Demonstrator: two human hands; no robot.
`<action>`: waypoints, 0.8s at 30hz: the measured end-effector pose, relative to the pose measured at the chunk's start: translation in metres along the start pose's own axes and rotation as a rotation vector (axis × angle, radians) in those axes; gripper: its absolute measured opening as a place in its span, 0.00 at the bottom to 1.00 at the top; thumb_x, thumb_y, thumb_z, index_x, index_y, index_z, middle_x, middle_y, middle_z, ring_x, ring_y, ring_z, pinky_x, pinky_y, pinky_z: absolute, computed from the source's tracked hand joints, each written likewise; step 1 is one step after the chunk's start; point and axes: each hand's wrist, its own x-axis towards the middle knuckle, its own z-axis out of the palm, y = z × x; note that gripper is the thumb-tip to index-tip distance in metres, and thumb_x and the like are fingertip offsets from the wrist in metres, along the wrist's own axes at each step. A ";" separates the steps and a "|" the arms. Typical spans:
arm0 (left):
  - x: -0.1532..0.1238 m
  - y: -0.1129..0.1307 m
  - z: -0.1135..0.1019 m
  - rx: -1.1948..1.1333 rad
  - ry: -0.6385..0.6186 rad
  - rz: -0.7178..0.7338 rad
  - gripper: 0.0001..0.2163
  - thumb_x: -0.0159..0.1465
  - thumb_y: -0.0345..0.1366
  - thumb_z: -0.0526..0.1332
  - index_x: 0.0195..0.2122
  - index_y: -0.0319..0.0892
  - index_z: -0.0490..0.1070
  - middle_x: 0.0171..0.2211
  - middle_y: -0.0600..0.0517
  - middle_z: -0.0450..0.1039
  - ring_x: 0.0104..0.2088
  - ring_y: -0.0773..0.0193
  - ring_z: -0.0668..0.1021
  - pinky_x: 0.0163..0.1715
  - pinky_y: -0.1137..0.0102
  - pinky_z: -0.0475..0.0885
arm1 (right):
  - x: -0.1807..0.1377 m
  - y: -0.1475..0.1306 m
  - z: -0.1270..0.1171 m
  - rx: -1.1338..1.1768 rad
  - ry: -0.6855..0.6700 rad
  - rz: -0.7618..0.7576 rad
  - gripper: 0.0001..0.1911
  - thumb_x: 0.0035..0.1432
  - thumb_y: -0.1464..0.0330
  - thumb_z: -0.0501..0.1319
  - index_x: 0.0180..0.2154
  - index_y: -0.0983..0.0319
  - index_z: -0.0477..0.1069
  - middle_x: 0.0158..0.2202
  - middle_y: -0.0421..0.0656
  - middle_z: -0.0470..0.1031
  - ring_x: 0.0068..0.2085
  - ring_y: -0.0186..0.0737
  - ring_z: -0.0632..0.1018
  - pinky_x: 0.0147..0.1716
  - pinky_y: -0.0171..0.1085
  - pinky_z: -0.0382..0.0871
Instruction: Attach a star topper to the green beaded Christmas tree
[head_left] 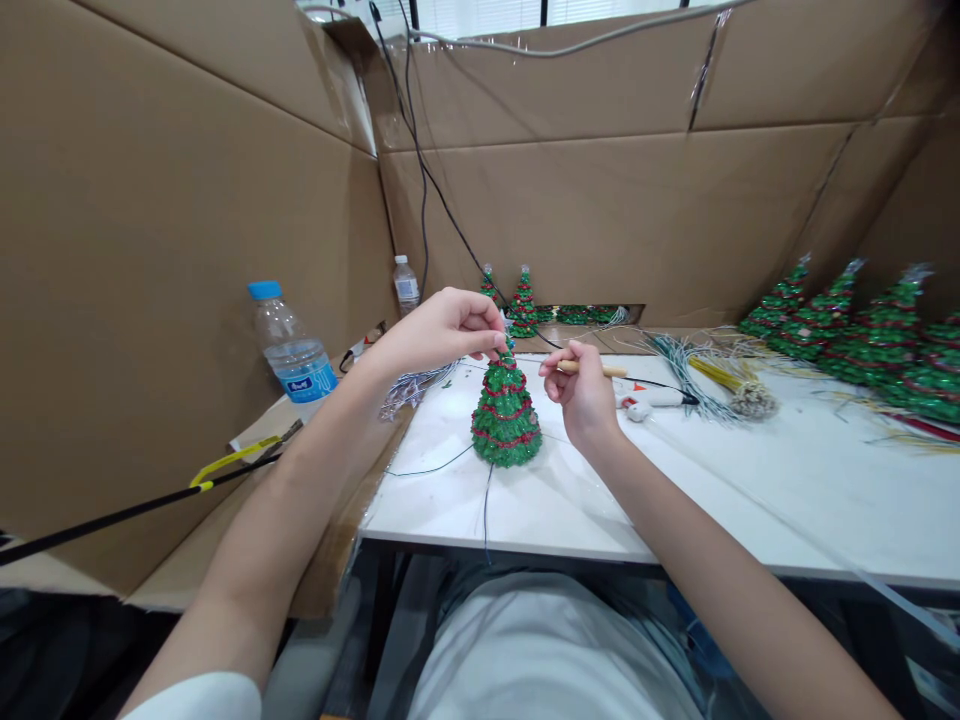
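A small beaded Christmas tree [506, 425], green with red garlands, stands upright on the white table [592, 510]. My left hand [454, 328] pinches its top, where a pale star [505, 319] shows partly behind the fingers. To the right of the tree, my right hand [583, 395] is closed around a thin wooden-handled tool [613, 371]. Its working end is too small to make out. Dark thin wires [487, 510] trail from the tree's base across the tabletop.
A glue gun [656, 397] lies right of my right hand, beside bundles of wire [697, 375]. More beaded trees [874, 345] stand far right, others [524, 305] at the back. Cardboard walls [570, 200] enclose the table. A water bottle [292, 350] stands left.
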 end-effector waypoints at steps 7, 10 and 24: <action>0.003 -0.003 0.000 -0.046 0.052 -0.019 0.06 0.61 0.35 0.61 0.32 0.37 0.69 0.31 0.45 0.80 0.31 0.66 0.81 0.33 0.71 0.76 | 0.000 -0.001 0.001 -0.014 0.002 -0.004 0.16 0.54 0.62 0.55 0.19 0.62 0.68 0.18 0.41 0.72 0.14 0.27 0.64 0.14 0.30 0.51; 0.003 -0.002 0.000 -0.057 0.082 -0.016 0.06 0.60 0.35 0.62 0.31 0.37 0.69 0.30 0.46 0.80 0.31 0.67 0.81 0.33 0.72 0.76 | -0.001 -0.002 0.001 -0.013 0.000 -0.006 0.16 0.55 0.62 0.55 0.19 0.63 0.69 0.18 0.41 0.72 0.14 0.27 0.64 0.14 0.30 0.50; 0.001 -0.001 0.000 -0.035 0.093 0.006 0.06 0.61 0.35 0.62 0.31 0.38 0.69 0.30 0.46 0.80 0.32 0.66 0.81 0.33 0.71 0.77 | -0.001 -0.001 0.001 -0.062 -0.034 -0.023 0.17 0.55 0.61 0.55 0.19 0.62 0.68 0.18 0.41 0.72 0.14 0.27 0.64 0.14 0.30 0.52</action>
